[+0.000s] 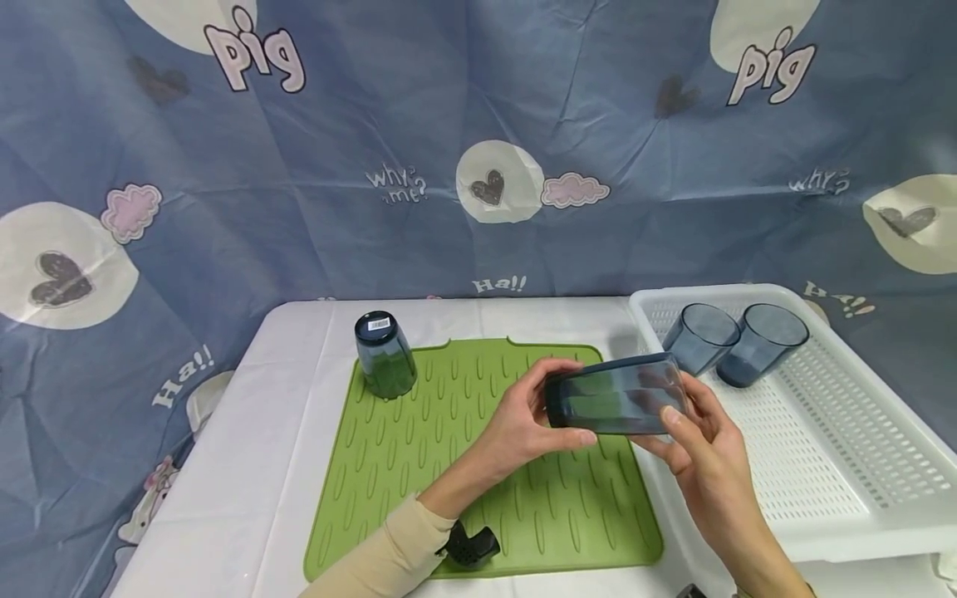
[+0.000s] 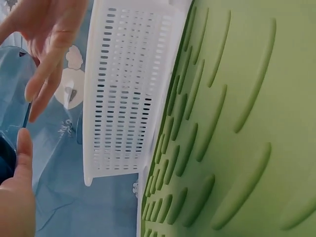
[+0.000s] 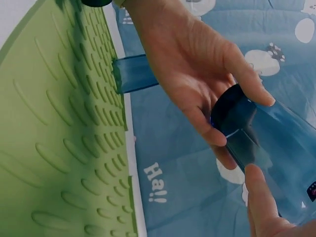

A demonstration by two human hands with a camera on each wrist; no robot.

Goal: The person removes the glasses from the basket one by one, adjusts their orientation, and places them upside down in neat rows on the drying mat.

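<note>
Both hands hold a blue-tinted drinking glass (image 1: 616, 399) sideways in the air, above the right part of the green drying mat (image 1: 463, 465). My left hand (image 1: 519, 419) grips its dark, thick-bottomed end between thumb and fingers. At the other end, my right hand (image 1: 706, 457) has its thumb on the near side and its fingers around the back, partly hidden. In the right wrist view, the left fingers wrap the glass's dark base (image 3: 232, 111). Another blue glass (image 1: 385, 357) stands upside down on the mat's far left corner, with a white barcode label on its base.
A white perforated basket (image 1: 792, 490) stands on the right, its left wall beside the mat. Two more blue glasses (image 1: 703, 339) lean inside its far end, mouths up. White cloth (image 1: 247, 465) covers the table; a blue printed curtain (image 1: 419, 108) hangs behind.
</note>
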